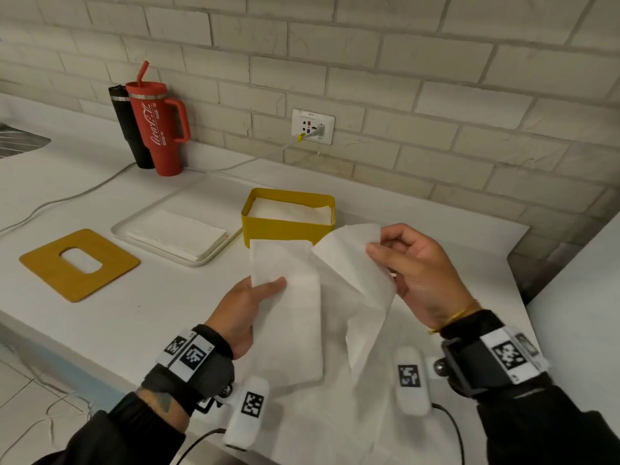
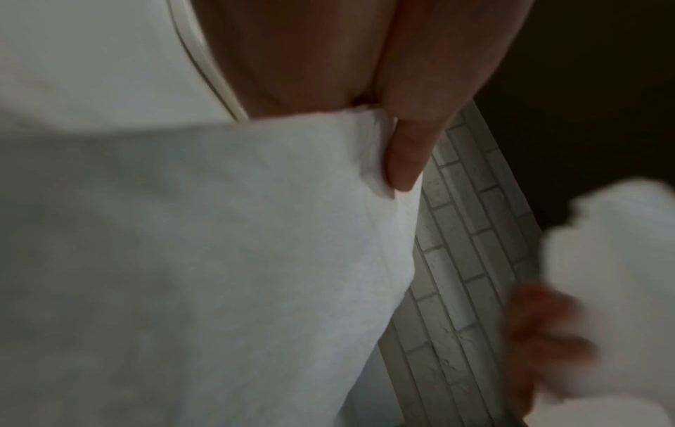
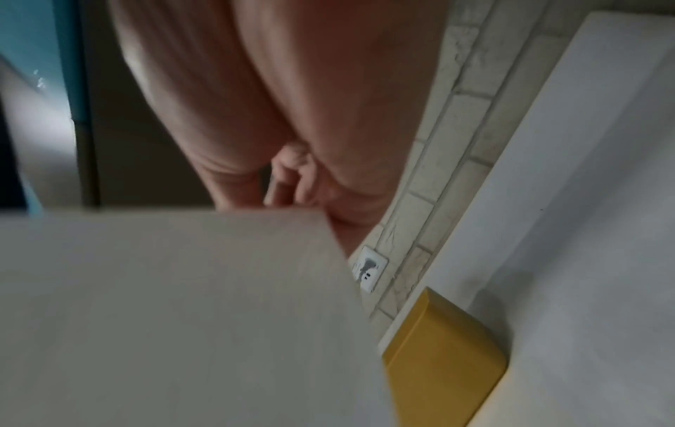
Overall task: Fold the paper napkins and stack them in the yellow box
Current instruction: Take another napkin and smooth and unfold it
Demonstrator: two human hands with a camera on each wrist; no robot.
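I hold one white paper napkin [image 1: 302,317] above the counter in front of me. My left hand [image 1: 248,297] pinches its left top edge, thumb on the near face. My right hand [image 1: 402,263] pinches the raised right corner, which bends over towards me. In the left wrist view my thumb [image 2: 405,156] presses on the napkin [image 2: 219,260]. In the right wrist view the napkin [image 3: 182,317] hides my fingertips. The yellow box [image 1: 288,226] stands just behind the napkin, with folded white napkins [image 1: 292,209] inside; its side [image 3: 438,361] also shows beside my right hand.
A white tray [image 1: 141,236] with a stack of flat napkins [image 1: 177,234] lies left of the box. A yellow lid [image 1: 80,263] with an oval slot lies further left. A red tumbler [image 1: 157,129] and a black bottle [image 1: 127,129] stand by the brick wall; a cable [image 1: 100,186] runs from the wall socket [image 1: 312,125].
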